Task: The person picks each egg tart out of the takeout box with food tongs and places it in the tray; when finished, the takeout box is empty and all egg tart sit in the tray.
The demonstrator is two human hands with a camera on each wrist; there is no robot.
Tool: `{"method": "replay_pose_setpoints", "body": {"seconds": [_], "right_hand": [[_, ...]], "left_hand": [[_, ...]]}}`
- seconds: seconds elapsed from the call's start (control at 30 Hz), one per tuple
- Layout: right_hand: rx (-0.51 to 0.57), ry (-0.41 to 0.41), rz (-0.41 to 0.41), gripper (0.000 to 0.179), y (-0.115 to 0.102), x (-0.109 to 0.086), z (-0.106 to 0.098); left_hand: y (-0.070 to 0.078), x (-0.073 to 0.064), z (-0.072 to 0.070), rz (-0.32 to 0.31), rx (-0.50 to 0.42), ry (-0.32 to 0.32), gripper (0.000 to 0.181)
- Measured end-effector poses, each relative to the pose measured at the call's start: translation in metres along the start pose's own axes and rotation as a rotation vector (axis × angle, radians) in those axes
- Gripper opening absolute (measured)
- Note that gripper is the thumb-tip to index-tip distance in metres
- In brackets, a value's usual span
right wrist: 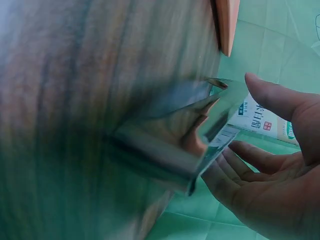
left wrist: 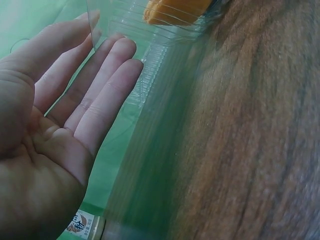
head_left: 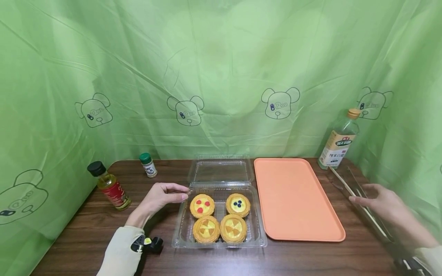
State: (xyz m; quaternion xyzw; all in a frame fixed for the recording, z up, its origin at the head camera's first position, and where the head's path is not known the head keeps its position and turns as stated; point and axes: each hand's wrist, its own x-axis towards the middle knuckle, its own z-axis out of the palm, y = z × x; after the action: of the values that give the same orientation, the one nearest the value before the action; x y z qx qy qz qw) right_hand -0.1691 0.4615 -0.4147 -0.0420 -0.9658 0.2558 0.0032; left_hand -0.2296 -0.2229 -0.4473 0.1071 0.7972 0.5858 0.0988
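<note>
A clear plastic clamshell box (head_left: 263, 241) lies with its lid (head_left: 221, 170) folded back. Inside sit several egg tarts: one with red pieces (head_left: 202, 206), one with dark berries (head_left: 238, 205), and others with orange wedges (head_left: 206, 229). My left hand (head_left: 160, 199) pinches the box's left rim near the hinge between thumb and fingertips; the left wrist view shows the thumb (left wrist: 75, 32) at the plastic edge. Shiny metal tongs (head_left: 375, 222) lie at the far right. Around them my right hand (head_left: 385, 203) reaches, thumb and fingers spread on either side; they look blurred in the right wrist view.
An orange tray (head_left: 297, 199) lies between box and tongs. A vinegar bottle (head_left: 336, 147) stands behind the tongs' far end. At left are an oil bottle (head_left: 114, 189) and a small green-capped shaker (head_left: 148, 166). Green curtain (head_left: 221, 76) encloses the wooden table (head_left: 221, 264).
</note>
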Motion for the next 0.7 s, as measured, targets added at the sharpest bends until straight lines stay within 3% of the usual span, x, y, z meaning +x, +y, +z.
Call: {"method": "replay_pose_setpoints", "body": {"seconds": [0.33, 0.7], "right_hand": [[-0.062, -0.008, -0.027, 0.088, 0.009, -0.001, 0.005], [-0.021, -0.011, -0.007, 0.083, 0.009, -0.004, 0.006]], "left_hand": [[-0.001, 0.000, 0.001, -0.010, -0.018, 0.001, 0.034], [0.001, -0.001, 0.001, -0.019, 0.000, 0.005, 0.034]]}}
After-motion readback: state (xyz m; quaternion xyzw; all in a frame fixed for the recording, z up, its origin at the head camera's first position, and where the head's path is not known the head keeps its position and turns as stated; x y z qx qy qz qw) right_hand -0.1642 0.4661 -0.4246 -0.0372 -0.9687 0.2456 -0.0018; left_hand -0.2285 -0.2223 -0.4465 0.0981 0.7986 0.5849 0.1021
